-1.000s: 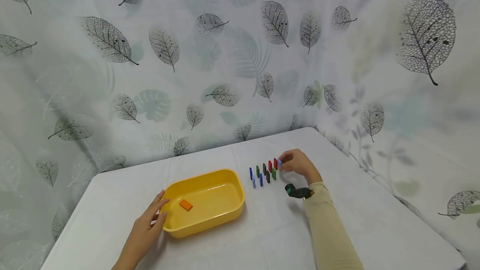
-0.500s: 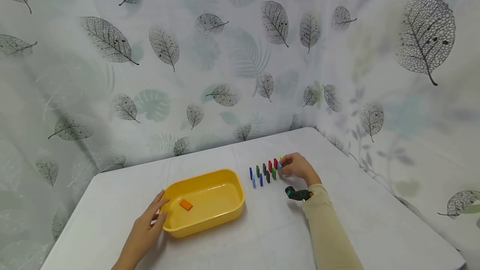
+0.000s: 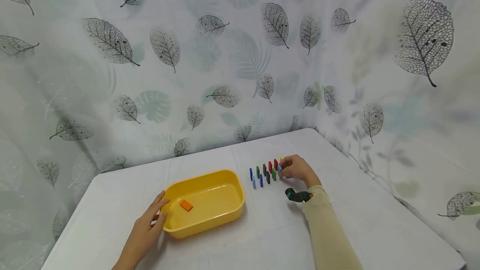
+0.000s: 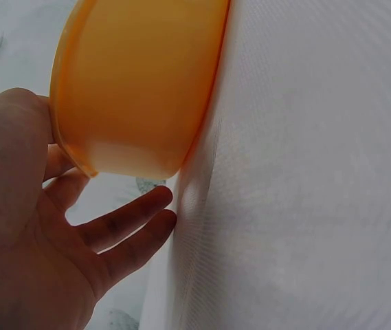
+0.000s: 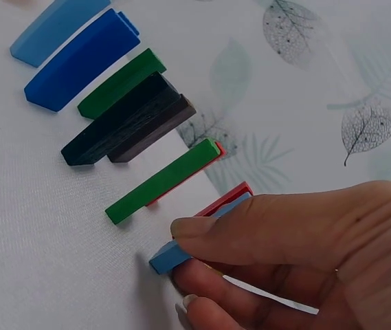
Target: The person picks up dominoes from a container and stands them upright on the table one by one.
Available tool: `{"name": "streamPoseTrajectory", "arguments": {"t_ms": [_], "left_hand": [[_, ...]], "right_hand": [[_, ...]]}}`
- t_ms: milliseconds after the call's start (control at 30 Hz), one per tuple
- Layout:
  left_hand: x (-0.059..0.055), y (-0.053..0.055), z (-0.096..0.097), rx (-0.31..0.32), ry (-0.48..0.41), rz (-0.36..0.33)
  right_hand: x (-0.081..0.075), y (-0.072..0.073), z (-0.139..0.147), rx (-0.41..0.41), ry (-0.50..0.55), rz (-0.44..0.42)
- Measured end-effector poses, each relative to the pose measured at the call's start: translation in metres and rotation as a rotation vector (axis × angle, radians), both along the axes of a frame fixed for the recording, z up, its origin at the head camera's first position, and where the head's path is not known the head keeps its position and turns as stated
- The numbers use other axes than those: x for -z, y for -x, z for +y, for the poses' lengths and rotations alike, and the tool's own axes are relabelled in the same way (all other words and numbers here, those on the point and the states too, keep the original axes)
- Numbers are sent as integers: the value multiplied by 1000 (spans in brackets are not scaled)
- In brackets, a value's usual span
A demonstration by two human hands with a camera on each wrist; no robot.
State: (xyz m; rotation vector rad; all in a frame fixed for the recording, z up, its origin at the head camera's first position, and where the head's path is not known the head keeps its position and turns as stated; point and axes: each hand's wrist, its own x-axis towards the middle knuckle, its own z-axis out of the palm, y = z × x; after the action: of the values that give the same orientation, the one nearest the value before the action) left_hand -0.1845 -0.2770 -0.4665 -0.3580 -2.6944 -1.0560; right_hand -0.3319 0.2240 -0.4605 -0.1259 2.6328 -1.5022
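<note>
My right hand [image 3: 298, 168] pinches a light blue domino [image 5: 171, 256] between thumb and fingers, low at the table at the right end of two rows of dominoes. A green domino [image 5: 164, 180] stands on edge beside it, with a red domino [image 5: 240, 192] behind. A yellow domino [image 3: 281, 158] shows only its top behind the fingers. My left hand [image 3: 144, 228] rests at the left end of a yellow tub [image 3: 202, 222], thumb and a finger over its rim. Its lower fingers [image 4: 130, 230] stretch out below the rim, outside the tub. An orange domino [image 3: 186, 205] lies flat inside.
Several upright dominoes stand close together between tub and right hand: blue domino [image 3: 261, 179], dark domino [image 3: 268, 177], light blue domino [image 3: 253, 182]. A white cloth covers the table [image 3: 232, 253]. Leaf-print curtain [image 3: 157, 95] hangs behind and at the sides.
My right hand has come slightly nearer and lower with the light blue domino, from beside the back red domino to beside the front green one. The yellow domino has come into sight. Left hand unchanged.
</note>
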Motion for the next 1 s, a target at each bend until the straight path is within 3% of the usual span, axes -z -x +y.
{"name": "streamPoseTrajectory", "arguments": {"t_ms": [567,800,1000], "left_hand": [[1,2,-1,5,7,4],[0,1,0,2,21,4],[-1,1,1,1,23,-3]], "right_hand": [[-5,-2,3,-4,-53,-21],[-18,-7,9,-65,-88,30],[-36,-12,11,-64,-119,79]]}}
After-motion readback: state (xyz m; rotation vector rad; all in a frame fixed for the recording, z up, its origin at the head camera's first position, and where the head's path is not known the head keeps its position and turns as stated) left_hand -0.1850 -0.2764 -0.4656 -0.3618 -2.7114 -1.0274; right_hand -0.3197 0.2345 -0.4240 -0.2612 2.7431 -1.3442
